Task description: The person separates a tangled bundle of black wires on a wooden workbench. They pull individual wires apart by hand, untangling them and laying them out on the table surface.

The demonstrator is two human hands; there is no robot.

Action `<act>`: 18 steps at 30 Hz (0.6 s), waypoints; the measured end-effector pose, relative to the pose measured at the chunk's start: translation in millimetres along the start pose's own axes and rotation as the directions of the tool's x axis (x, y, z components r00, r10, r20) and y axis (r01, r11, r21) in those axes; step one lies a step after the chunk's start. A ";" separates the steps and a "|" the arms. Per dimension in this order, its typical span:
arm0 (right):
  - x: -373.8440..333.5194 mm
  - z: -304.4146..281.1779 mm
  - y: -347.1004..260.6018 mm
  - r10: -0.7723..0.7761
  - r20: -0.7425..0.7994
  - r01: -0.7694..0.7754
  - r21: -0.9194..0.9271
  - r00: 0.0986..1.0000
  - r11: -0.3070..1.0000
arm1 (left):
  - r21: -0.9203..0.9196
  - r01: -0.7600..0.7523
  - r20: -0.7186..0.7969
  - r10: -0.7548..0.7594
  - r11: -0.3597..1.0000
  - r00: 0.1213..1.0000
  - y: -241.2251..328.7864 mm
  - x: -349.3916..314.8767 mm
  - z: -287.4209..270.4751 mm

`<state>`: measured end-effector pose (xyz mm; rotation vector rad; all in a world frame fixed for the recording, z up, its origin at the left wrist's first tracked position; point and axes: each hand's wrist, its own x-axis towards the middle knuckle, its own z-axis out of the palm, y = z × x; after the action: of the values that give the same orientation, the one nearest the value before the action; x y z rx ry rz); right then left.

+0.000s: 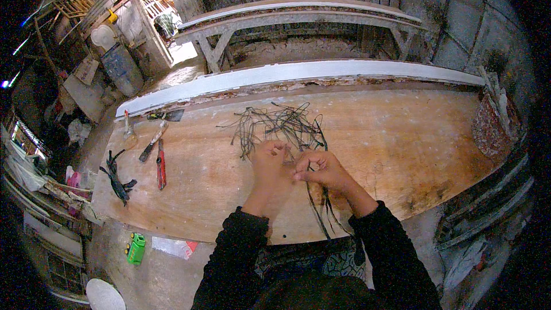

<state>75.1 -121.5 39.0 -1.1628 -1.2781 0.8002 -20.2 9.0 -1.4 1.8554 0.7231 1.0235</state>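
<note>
A loose tangle of thin dark strands (281, 126) lies on a broad wooden board (402, 143). My left hand (268, 161) and my right hand (318, 169) are close together at the near edge of the tangle, fingers pinched on the strands. A few long strands (321, 212) hang from my right hand down over the board's near edge. Both forearms wear black sleeves.
At the board's left lie a scraper (154, 140), a red-handled tool (161, 165), a small trowel (128, 132) and a dark bundle (117, 179). A white plank (298, 73) edges the far side, a wooden bench (298, 17) behind it. A green object (136, 248) lies on the floor.
</note>
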 end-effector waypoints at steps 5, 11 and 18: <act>-0.4 2.4 -2.8 0.050 -0.029 -0.051 -0.034 0.998 0.998 | -0.022 0.011 0.016 -0.011 1.000 1.000 5.0 -4.7 1.8; 5.0 -1.4 -1.7 -0.014 -0.377 -0.048 -0.154 0.926 0.987 | -0.076 0.017 0.072 -0.012 0.997 0.997 9.1 -6.1 2.4; 10.8 -27.2 40.7 -0.116 -0.582 -0.094 -0.318 0.805 0.943 | -0.282 0.313 0.589 -0.094 0.907 0.803 33.5 -17.4 -0.1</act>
<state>109.4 -105.8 6.0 -1.5254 -0.8944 0.1594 -26.3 -19.8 22.1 1.5801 0.3310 0.3822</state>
